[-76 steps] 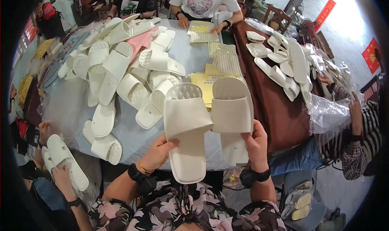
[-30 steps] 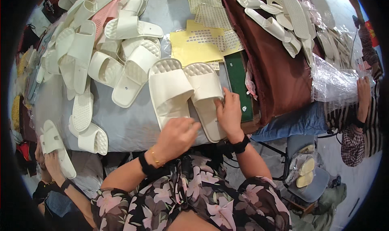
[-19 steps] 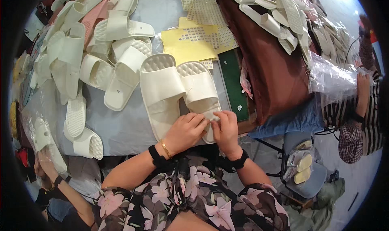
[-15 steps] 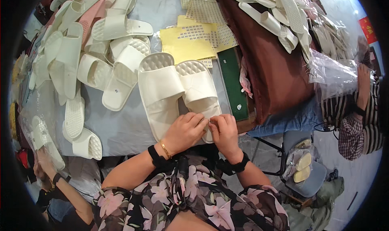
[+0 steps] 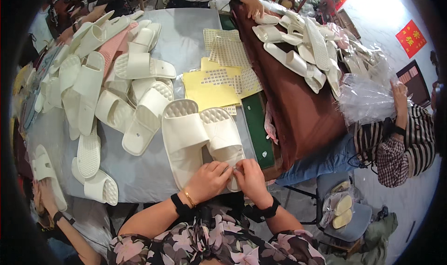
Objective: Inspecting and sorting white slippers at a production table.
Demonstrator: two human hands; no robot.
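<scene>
Two cream slippers lie side by side in front of me, the left slipper (image 5: 184,139) and the right slipper (image 5: 222,132), toes pointing away. Over the heel of the right slipper, my left hand (image 5: 208,179) and my right hand (image 5: 252,182) meet with bent fingers. Between the right thumb and forefinger is a tiny whitish sticker (image 5: 234,169). The left fingers are pinched right beside it; whether they grip anything is hidden. Beyond the slippers lie yellow sticker sheets (image 5: 212,90) and a pale sticker sheet (image 5: 228,51) with rows of small labels.
A heap of cream slippers (image 5: 91,90) with a pink slipper (image 5: 111,46) covers the table's left. More slippers (image 5: 298,65) lie on the brown cover (image 5: 321,120). Co-workers' hands show at left, top and right, one on a clear plastic bag (image 5: 365,97). A chair (image 5: 349,223) stands lower right.
The view has tilted up, so the table sits lower and people at the far side show. My hands stay close together at the right slipper's heel, and the small sticker shows between the fingers.
</scene>
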